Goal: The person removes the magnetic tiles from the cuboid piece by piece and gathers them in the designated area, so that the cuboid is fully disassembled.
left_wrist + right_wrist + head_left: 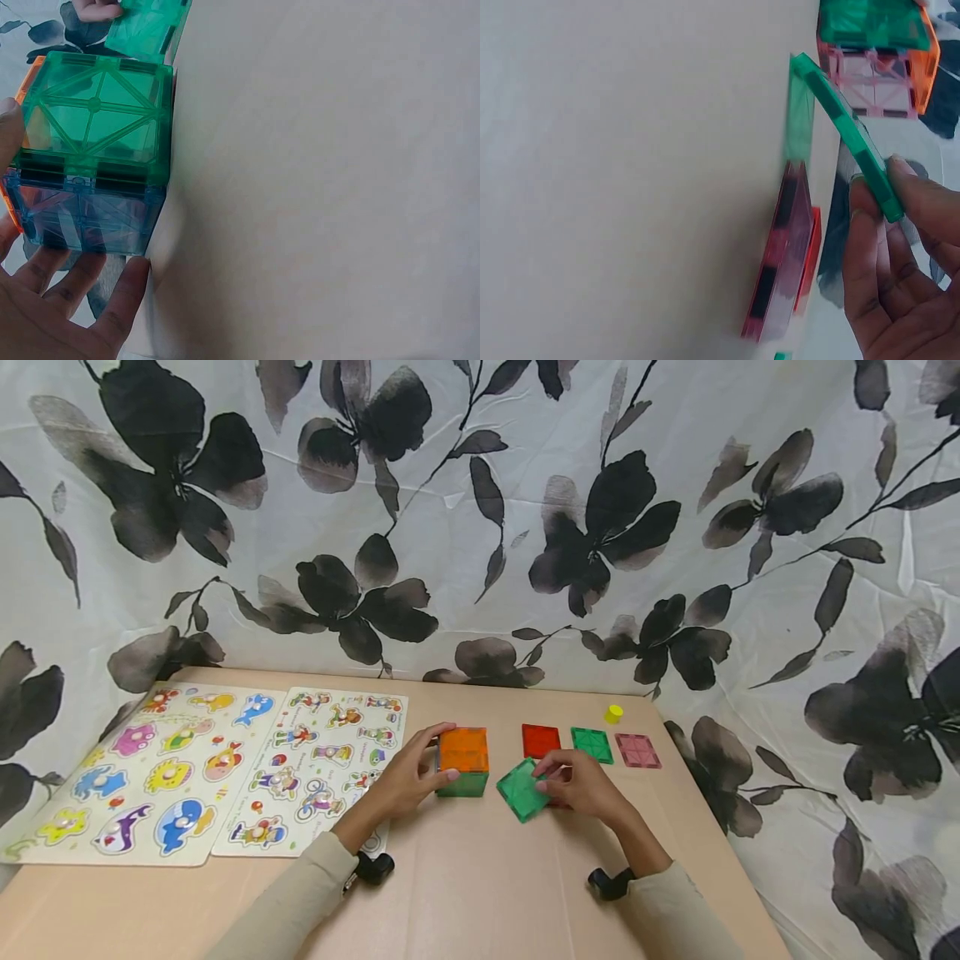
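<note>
Right grip [900, 292], green tile [847, 139] in its pinch, seemingly by one corner; left grip [408, 779] around cube [462, 782]

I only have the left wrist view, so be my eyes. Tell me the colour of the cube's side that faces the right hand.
Observer: Pink; the right wrist view shows that side of the cube.
Operator: Now tell me which tiles lie on the table beyond the right hand.
Observer: The head view shows a red tile, another green tile and a pink tile in a row, left to right.
Operator: Report anything past that row.
Observer: A small yellow cylinder sits beyond it, toward the table's far edge.
</note>
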Demonstrator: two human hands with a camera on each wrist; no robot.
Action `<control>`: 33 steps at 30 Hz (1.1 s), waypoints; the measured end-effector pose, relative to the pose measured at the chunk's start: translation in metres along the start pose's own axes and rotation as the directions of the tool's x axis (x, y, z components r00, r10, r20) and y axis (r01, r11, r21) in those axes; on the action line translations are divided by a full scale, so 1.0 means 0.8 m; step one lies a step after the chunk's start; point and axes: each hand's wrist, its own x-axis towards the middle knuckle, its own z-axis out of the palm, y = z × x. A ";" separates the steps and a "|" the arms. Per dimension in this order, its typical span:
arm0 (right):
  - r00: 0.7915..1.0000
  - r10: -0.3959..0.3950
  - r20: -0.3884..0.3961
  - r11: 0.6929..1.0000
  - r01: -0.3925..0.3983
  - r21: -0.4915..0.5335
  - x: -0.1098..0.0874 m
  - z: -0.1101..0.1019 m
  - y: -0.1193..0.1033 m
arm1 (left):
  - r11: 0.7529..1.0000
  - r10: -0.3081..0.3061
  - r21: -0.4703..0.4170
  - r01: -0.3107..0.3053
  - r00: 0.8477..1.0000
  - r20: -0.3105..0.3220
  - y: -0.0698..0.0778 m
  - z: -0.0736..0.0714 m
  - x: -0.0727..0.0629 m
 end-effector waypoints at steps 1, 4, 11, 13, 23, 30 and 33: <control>1.000 0.003 -0.006 1.000 -0.003 0.014 -0.002 -0.002 0.002 | 1.000 0.001 0.001 -0.001 1.000 0.000 0.000 0.000 0.000; 0.999 0.033 -0.019 0.997 -0.031 0.074 -0.007 -0.009 0.007 | 1.000 -0.004 -0.006 0.004 1.000 -0.001 -0.001 -0.001 0.000; 0.991 0.096 -0.097 0.991 -0.086 0.104 -0.017 -0.027 0.015 | 1.000 0.007 -0.010 -0.007 1.000 0.001 -0.003 -0.002 0.000; 0.987 0.096 -0.127 0.993 -0.086 0.085 -0.019 -0.031 0.017 | 1.000 0.010 -0.009 -0.010 1.000 0.002 -0.004 -0.001 0.000; 0.980 0.104 -0.171 0.985 -0.076 0.158 -0.034 -0.055 0.034 | 1.000 0.004 -0.012 -0.004 1.000 0.003 -0.004 -0.001 0.001; 0.965 0.121 -0.231 0.981 -0.081 0.175 -0.050 -0.069 0.049 | 1.000 0.004 -0.014 -0.004 1.000 0.007 -0.003 0.000 0.001; 0.958 0.138 -0.251 0.978 -0.091 0.189 -0.056 -0.074 0.055 | 1.000 0.001 -0.010 -0.001 1.000 0.006 -0.002 -0.001 0.001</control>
